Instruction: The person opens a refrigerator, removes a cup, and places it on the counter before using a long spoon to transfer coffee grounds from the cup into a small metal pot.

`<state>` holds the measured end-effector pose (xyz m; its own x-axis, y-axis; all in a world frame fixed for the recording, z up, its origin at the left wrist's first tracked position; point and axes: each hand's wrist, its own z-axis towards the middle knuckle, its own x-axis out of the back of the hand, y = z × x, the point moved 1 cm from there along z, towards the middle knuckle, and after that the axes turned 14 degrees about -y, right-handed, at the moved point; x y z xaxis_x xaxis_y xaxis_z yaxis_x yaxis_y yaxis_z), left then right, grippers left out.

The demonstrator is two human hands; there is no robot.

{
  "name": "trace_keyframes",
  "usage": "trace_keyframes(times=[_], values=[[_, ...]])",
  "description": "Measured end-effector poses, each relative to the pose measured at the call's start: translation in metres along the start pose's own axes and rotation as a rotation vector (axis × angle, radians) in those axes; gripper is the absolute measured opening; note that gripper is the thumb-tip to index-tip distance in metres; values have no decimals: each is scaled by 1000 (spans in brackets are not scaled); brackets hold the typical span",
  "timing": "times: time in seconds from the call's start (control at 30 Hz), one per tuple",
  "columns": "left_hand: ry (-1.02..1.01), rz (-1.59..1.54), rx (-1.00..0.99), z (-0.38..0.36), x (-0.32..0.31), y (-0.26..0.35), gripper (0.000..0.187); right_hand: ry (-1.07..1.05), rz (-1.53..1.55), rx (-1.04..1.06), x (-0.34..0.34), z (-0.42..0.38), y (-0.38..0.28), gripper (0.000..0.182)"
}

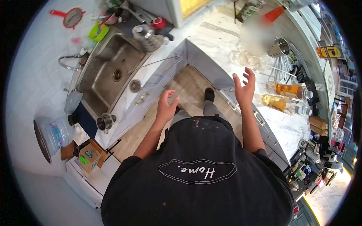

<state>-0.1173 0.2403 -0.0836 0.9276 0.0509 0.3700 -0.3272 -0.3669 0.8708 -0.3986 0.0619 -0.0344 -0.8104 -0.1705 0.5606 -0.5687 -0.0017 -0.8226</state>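
Note:
My left hand [167,106] hovers over the wooden floor, fingers loosely curled and apart, with nothing in it. Held higher on the other side, my right hand [245,86] has its fingers spread and is bare too, close to the edge of the marble counter [218,56]. Beyond that hand stand several clear glasses [250,60] and a metal cup [279,48]. Bottles of amber liquid [290,90] and of yellow liquid [279,103] lie or stand to its right; their exact pose is hard to tell.
A steel sink [109,75] with a tap [69,62] is at the left. Beside it stand a clear pitcher [147,37] and a metal jug [105,122]. A big water bottle [56,133] and a cardboard box [90,156] are lower left. Drawer fronts [260,118] flank my right side.

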Motion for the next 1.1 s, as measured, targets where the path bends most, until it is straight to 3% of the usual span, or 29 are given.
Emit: trace_keyframes(times=[0.03, 0.17, 0.3, 0.33, 0.53, 0.73, 0.83, 1.1], values=[[-6, -7, 2, 12, -13, 4, 34, 5, -24, -5, 10, 10, 16, 74], [-56, 27, -45, 67, -63, 28, 35, 18, -74, 47, 38, 41, 66, 82], [-74, 129, -72, 119, -101, 54, 36, -16, 9, 53, 41, 62, 94, 82], [-70, 102, -54, 127, -107, 65, 35, -10, -15, 140, 38, 65, 99, 82], [-67, 37, -34, 156, -135, 97, 33, 35, 13, 179, 26, 79, 99, 85], [-82, -9, -26, 164, -153, 105, 30, 40, -15, 174, 25, 89, 89, 91], [-58, -46, -6, 159, -158, 101, 28, -64, 68, 45, 29, 93, 83, 93], [-25, -80, 82, 123, -158, 66, 28, -48, -7, 207, 15, 111, 84, 98]])
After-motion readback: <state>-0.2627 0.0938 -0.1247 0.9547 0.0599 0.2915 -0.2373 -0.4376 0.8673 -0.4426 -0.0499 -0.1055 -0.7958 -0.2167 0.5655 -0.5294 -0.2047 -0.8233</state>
